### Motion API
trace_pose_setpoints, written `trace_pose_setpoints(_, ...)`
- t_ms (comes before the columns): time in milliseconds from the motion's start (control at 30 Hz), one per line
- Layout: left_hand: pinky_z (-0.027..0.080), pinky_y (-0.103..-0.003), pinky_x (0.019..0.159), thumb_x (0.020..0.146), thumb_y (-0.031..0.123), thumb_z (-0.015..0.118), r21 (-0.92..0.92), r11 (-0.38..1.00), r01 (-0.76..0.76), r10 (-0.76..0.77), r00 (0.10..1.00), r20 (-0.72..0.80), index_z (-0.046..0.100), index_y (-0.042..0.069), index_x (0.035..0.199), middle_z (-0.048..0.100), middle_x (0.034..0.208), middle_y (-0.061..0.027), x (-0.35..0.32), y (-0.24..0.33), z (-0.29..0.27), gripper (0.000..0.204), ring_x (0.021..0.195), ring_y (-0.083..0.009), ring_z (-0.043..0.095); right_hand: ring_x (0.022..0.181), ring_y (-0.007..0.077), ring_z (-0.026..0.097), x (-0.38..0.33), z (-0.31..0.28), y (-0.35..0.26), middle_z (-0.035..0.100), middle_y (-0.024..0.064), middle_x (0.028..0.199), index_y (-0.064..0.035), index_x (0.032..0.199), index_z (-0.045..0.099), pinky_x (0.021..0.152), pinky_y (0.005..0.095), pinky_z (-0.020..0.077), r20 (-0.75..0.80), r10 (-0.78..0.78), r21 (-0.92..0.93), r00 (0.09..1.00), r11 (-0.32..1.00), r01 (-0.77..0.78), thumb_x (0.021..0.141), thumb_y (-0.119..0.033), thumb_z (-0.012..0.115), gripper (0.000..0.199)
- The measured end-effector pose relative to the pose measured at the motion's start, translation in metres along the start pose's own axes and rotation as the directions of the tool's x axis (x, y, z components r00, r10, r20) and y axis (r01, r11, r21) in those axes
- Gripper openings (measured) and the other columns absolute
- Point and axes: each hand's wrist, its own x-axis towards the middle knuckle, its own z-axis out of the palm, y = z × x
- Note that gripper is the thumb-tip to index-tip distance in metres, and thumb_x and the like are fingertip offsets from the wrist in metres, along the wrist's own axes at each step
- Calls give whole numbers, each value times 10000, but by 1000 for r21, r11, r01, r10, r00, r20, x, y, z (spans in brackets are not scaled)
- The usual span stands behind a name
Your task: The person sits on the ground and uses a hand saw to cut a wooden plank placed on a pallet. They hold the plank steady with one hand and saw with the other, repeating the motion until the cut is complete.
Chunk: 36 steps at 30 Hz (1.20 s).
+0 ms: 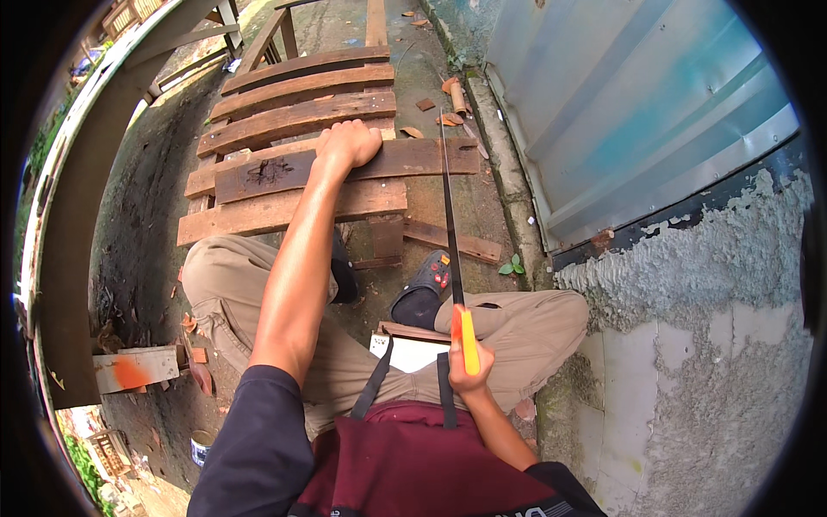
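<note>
Left hand (346, 145) pressed flat, fingers curled over a rough brown plank (345, 165); right hand (469, 358) at 5 o'clock gripped a saw (450, 215) by its orange-yellow handle.

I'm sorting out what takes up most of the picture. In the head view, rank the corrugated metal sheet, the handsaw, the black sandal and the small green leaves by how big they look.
1. Corrugated metal sheet, by far the largest.
2. Handsaw, long and thin, held in the right hand.
3. Black sandal.
4. Small green leaves, the smallest.
</note>
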Motion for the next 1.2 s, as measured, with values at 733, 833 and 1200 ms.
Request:
trace_pose_setpoints(733, 403, -466, 1104, 920, 331, 362, 13, 1000, 2, -1, 994, -108, 646, -50, 1259, 612, 1345, -256, 2, -4, 6, 583, 1281, -367, 568, 501, 181, 554, 0, -5, -22, 540, 74, 577, 34, 754, 622, 506, 329, 439, -45, -11, -7, 999, 1000, 11, 865, -99, 581, 178)
trace_pose_setpoints(833, 429, -503, 1078, 906, 345, 375, -29, 999, -24, 18, 984, -179, 672, -60, 1203, 645, 1254, -294, 8, -1, 12, 583, 1224, -409, 599, 468, 209, 555, 82, 16, -19, 526, 110, 559, 24, 744, 618, 487, 354, 429, -120, 5, 91, 993, 996, 6, 865, -51, 616, 142)
trace_pose_setpoints(1200, 431, -457, 1086, 924, 362, 368, -7, 1000, -3, 2, 999, -48, 682, -32, 1224, 648, 1294, -244, -1, -4, 2, 586, 1259, -365, 590, 481, 204, 593, 37, 12, -10, 557, 122, 575, 46, 808, 645, 489, 348, 451, -31, 43, 82, 999, 996, -40, 859, -32, 614, 98)
